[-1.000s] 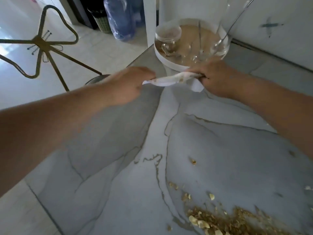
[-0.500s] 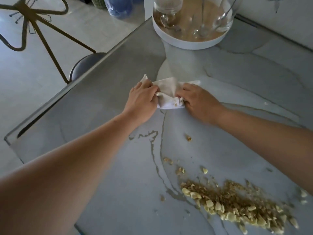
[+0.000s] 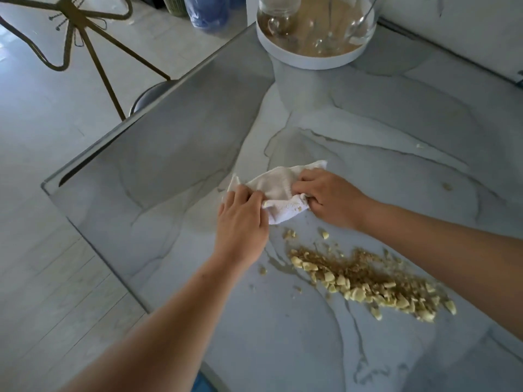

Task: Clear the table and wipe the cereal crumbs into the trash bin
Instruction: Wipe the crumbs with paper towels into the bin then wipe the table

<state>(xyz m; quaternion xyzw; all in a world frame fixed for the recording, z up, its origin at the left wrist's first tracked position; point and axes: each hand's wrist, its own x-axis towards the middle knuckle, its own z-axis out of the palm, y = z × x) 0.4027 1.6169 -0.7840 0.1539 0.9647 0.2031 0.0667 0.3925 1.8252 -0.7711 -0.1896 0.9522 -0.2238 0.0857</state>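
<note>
Pinching cloth [image 3: 278,190]: left hand [image 3: 242,222], right hand [image 3: 331,199]

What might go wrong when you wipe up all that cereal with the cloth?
1. The cloth is bunched small between the left hand and right hand, so a swipe might miss some of the widely spread cereal crumbs.
2. Crumbs pushed over the table edge would likely land on the floor.
3. A wild swing forward might bump the tray holding glasses.
</note>
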